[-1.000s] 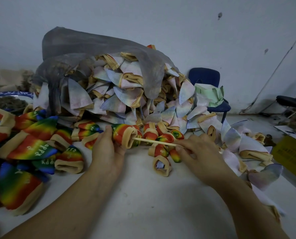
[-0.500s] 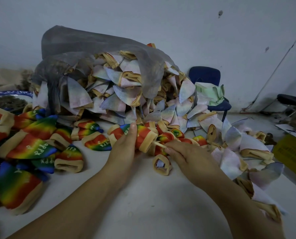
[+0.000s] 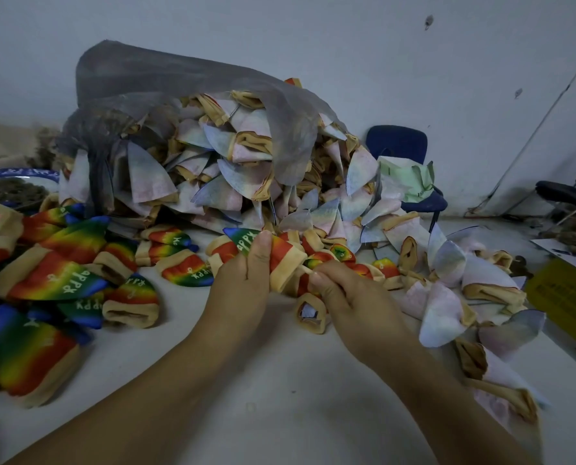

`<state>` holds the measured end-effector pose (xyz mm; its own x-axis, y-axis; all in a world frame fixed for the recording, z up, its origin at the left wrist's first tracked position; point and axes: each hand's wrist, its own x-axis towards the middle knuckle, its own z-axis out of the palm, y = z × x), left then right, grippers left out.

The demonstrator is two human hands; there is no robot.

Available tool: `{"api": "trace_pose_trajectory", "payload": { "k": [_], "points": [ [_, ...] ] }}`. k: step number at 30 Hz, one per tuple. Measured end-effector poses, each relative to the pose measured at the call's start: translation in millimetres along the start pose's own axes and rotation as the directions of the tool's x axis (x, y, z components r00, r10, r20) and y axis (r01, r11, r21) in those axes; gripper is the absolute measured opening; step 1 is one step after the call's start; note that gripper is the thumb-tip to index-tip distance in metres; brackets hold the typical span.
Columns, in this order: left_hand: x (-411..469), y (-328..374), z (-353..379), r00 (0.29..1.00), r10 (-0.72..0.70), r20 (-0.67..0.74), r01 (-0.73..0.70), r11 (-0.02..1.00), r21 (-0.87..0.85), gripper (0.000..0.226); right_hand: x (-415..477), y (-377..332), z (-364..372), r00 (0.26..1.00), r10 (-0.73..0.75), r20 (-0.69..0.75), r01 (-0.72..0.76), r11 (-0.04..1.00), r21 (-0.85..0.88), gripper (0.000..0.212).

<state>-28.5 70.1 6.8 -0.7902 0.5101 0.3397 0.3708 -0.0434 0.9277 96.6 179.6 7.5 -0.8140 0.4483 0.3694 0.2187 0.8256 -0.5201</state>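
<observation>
Both forearms reach in over the bare white table (image 3: pixel 279 380), and the hands meet just above it, near its middle. The left hand (image 3: pixel 243 283) has a closed grip on the rainbow cone (image 3: pixel 281 250): the fingers wrap its body and the thumb lies flat along the top, beside the white lettering. The cone is held off the table with its tan cuff pointing at the right hand (image 3: pixel 343 293). That hand's grip is a tight fingertip pinch on a thin pale stick (image 3: pixel 306 269). Only a short stub of the stick shows between the fingertips and the cuff, and the rest seems to be inside the cone.

The step looks like poking the cone's tip into shape from within. To do it well, the stick should run along the cone's axis, so it meets the point and not a side seam. The left thumb can feel for the tip arriving, and the push should be eased there so the stick does not pierce the fabric. A looser left grip would let the cloth slide over the stick.

A loose cuffed piece (image 3: pixel 310 313) lies just under the right hand. Finished rainbow pieces (image 3: pixel 61 280) are spread out to the left. Farther back, pale pieces (image 3: pixel 229 169) spill from a grey bag (image 3: pixel 179 75), and a blue chair (image 3: pixel 397 142) stands by the wall.
</observation>
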Motion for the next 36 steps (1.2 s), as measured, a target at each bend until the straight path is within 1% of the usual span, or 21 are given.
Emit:
{"api": "trace_pose_trajectory", "payload": {
  "k": [4,6,7,9,11,12,14,15,16,17,18,19,20,21,22,23,25,26,28,33,36],
  "points": [
    [-0.9,-6.0,0.7,1.000,-0.003,0.025,0.002,0.999,0.044,0.057,-0.7,2.6,1.5,1.000,0.012,0.000,-0.012,1.000,-0.009,0.029],
    [-2.3,-11.9,-0.2,0.997,-0.070,0.042,0.067,0.997,0.049,0.059,1.5,4.2,1.3,1.000,0.002,0.013,-0.001,0.999,-0.046,0.024],
    [-3.0,-15.1,-0.5,0.991,-0.119,0.058,0.118,0.993,0.017,0.061,2.9,5.2,0.7,1.000,-0.007,0.008,0.007,0.998,-0.063,0.022],
    [-3.3,-19.8,-0.9,0.973,-0.173,0.153,0.185,0.981,-0.064,0.056,5.6,8.5,-1.8,0.999,-0.021,-0.036,0.018,0.997,-0.079,0.028],
    [-1.9,-22.1,0.0,0.955,-0.168,0.245,0.184,0.982,-0.044,0.049,7.4,12.8,-6.1,0.997,-0.023,-0.072,0.016,0.995,-0.094,0.042],
    [-1.3,-23.9,0.8,0.953,-0.165,0.255,0.176,0.984,-0.020,0.044,8.3,15.7,-8.3,0.997,-0.016,-0.073,0.008,0.995,-0.102,0.041],
    [1.2,-27.6,1.6,0.968,-0.146,0.203,0.152,0.988,-0.011,0.036,9.4,21.8,-12.0,0.998,0.017,-0.052,-0.024,0.992,-0.126,0.032],
    [2.0,-28.1,1.0,0.979,-0.138,0.150,0.149,0.987,-0.062,0.035,9.7,24.2,-13.4,0.998,0.034,-0.046,-0.040,0.990,-0.139,0.029],
    [4.1,-28.2,-1.4,0.987,-0.146,0.072,0.156,0.975,-0.159,0.037,10.0,26.1,-14.4,0.997,0.054,-0.048,-0.060,0.988,-0.144,0.028],
    [7.5,-27.4,-5.7,0.984,-0.180,-0.016,0.167,0.941,-0.295,0.040,9.9,27.1,-15.1,0.995,0.080,-0.057,-0.087,0.986,-0.140,0.027],
    [11.9,-26.9,-10.7,0.970,-0.229,-0.085,0.167,0.876,-0.453,0.044,9.6,27.1,-15.8,0.992,0.109,-0.071,-0.117,0.986,-0.123,0.027],
    [15.7,-25.5,-14.9,0.956,-0.270,-0.117,0.150,0.790,-0.595,0.050,9.2,26.4,-15.6,0.988,0.134,-0.081,-0.142,0.984,-0.103,0.027],
    [18.4,-24.7,-17.2,0.947,-0.295,-0.125,0.137,0.726,-0.674,0.056,8.8,25.1,-15.2,0.985,0.150,-0.080,-0.157,0.984,-0.088,0.028],
    [18.9,-23.7,-16.9,0.948,-0.296,-0.118,0.139,0.717,-0.683,0.061,8.7,22.8,-14.2,0.986,0.155,-0.063,-0.160,0.984,-0.074,0.030],
    [16.9,-23.5,-14.5,0.956,-0.274,-0.105,0.146,0.756,-0.639,0.064,8.5,19.8,-12.5,0.988,0.151,-0.032,-0.153,0.987,-0.053,0.032],
    [13.3,-23.1,-10.0,0.968,-0.235,-0.091,0.147,0.821,-0.552,0.065,8.2,16.4,-10.2,0.990,0.140,0.005,-0.140,0.990,-0.033,0.034],
    [5.7,-23.7,-2.5,0.989,-0.142,-0.038,0.123,0.942,-0.313,0.063,7.2,11.9,-4.7,0.991,0.105,0.080,-0.102,0.994,-0.049,0.032],
    [3.2,-25.6,-0.1,0.994,-0.108,0.000,0.105,0.974,-0.202,0.062,6.8,11.3,-2.0,0.990,0.089,0.109,-0.079,0.993,-0.089,0.027],
    [1.8,-29.3,2.1,0.994,-0.088,0.065,0.093,0.993,-0.078,0.064,6.3,12.7,1.3,0.988,0.076,0.137,-0.056,0.988,-0.144,0.019],
    [-1.1,-24.3,2.2,0.981,-0.071,0.182,0.091,0.990,-0.103,0.055,7.9,17.7,-0.8,0.988,0.129,0.090,-0.123,0.990,-0.072,0.025],
    [-3.5,-24.0,4.4,0.961,-0.050,0.273,0.042,0.998,0.035,0.031,8.2,13.1,-1.9,0.992,0.099,0.074,-0.095,0.994,-0.049,0.020]
  ]
}}
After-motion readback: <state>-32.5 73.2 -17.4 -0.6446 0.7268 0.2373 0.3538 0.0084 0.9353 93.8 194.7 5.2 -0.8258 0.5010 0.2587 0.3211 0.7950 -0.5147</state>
